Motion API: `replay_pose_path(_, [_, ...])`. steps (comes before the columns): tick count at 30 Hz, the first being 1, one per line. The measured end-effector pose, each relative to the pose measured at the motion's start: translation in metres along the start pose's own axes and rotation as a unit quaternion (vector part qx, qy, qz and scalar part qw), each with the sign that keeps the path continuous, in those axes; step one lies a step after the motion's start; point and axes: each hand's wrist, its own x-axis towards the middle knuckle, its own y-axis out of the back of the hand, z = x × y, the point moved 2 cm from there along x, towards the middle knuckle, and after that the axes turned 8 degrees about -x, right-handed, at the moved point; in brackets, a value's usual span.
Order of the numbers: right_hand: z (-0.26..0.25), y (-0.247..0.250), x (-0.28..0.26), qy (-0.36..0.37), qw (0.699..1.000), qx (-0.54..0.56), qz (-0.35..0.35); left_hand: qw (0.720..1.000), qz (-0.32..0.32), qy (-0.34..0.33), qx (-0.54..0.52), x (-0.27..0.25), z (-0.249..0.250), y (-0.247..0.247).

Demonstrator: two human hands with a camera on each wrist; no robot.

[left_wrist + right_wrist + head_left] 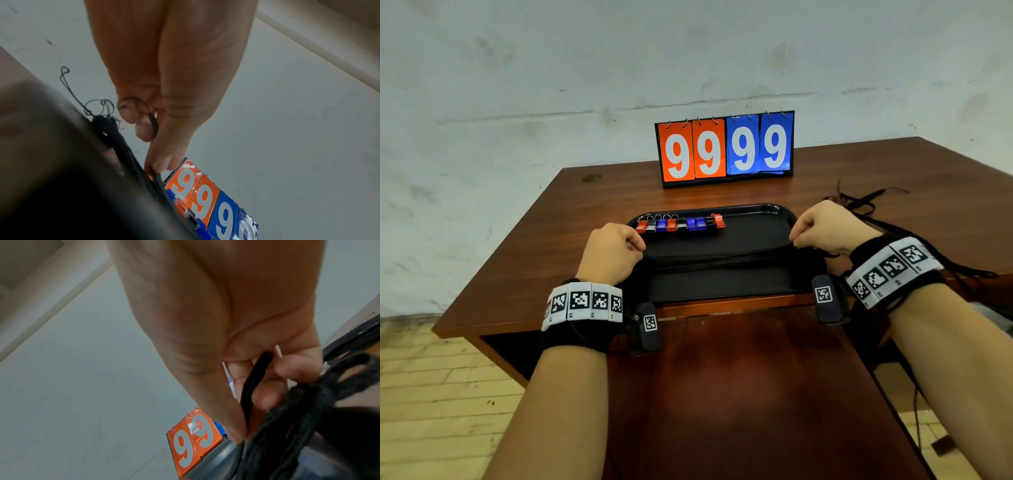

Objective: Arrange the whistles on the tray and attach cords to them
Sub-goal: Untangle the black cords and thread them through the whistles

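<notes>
Head view shows both hands pinching one black cord (pixel 719 247) stretched 9-to-3 over the tray (pixel 774 209): left hand (pixel 610 253) on one end, right hand (pixel 825 226) on the other. Whistles (pixel 681 224) sit in a row at 12 o'clock, closer to the left hand.

Bare room: wooden desk (pixel 859 178), flip scoreboard (pixel 726 149), stained white wall (pixel 551 85).

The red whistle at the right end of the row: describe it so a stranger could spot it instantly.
Find the scoreboard showing 9999 at the back of the table; directly before it lies a black tray. Along the tray's far edge runs a row of whistles, and the red whistle ends it on the right, sitting slightly askew.
</notes>
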Motion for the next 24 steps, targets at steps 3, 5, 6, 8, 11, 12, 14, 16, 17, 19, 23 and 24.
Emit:
replay_pose_path(3, [-0.003, 0.000, 0.000, 0.000, 1.000, -0.020, -0.006, 1.000, -0.012, 0.000, 0.016, 0.001, -0.001, 0.000])
replay_pose_path(5, [-0.004, 0.000, 0.001, -0.003, 0.999, -0.031, -0.015, 0.999, -0.016, 0.003, 0.030, 0.001, -0.003, 0.000])
replay_pose_path(6, [-0.004, 0.000, 0.001, -0.007, 0.999, -0.037, -0.019, 0.999, -0.017, 0.002, 0.040, 0.001, -0.003, 0.000])
replay_pose_path(8, [-0.004, 0.000, 0.000, -0.016, 0.999, -0.043, -0.024, 0.997, -0.017, 0.004, 0.069, 0.002, -0.002, 0.001])
replay_pose_path(11, [-0.008, 0.003, -0.003, -0.010, 0.999, -0.026, -0.015, 0.994, -0.015, -0.003, 0.106, 0.001, 0.004, 0.002])
replay_pose_path(12, [-0.011, 0.004, -0.004, -0.003, 1.000, -0.017, -0.014, 0.994, -0.015, -0.009, 0.108, 0.001, 0.006, 0.001])
replay_pose_path(14, [-0.016, 0.004, -0.005, 0.007, 1.000, -0.004, -0.013, 0.995, -0.017, -0.014, 0.098, 0.001, 0.011, 0.000])
replay_pose_path(16, [-0.020, 0.005, -0.006, 0.015, 1.000, 0.007, -0.013, 0.997, -0.024, -0.018, 0.072, 0.003, 0.016, -0.002])
replay_pose_path(17, [-0.021, 0.005, -0.006, 0.021, 1.000, 0.012, -0.010, 0.998, -0.028, -0.022, 0.054, 0.004, 0.019, -0.003])
replay_pose_path(19, [-0.021, 0.007, -0.008, 0.029, 0.999, 0.029, -0.001, 0.999, -0.035, -0.031, 0.022, 0.004, 0.031, -0.006])
replay_pose_path(23, [-0.015, 0.019, -0.017, 0.048, 0.997, 0.044, 0.026, 0.998, -0.043, -0.050, -0.004, 0.007, 0.069, -0.019])
replay_pose_path(24, [-0.011, 0.025, -0.020, 0.049, 0.997, 0.045, 0.038, 0.997, -0.051, -0.060, -0.008, 0.008, 0.082, -0.026])
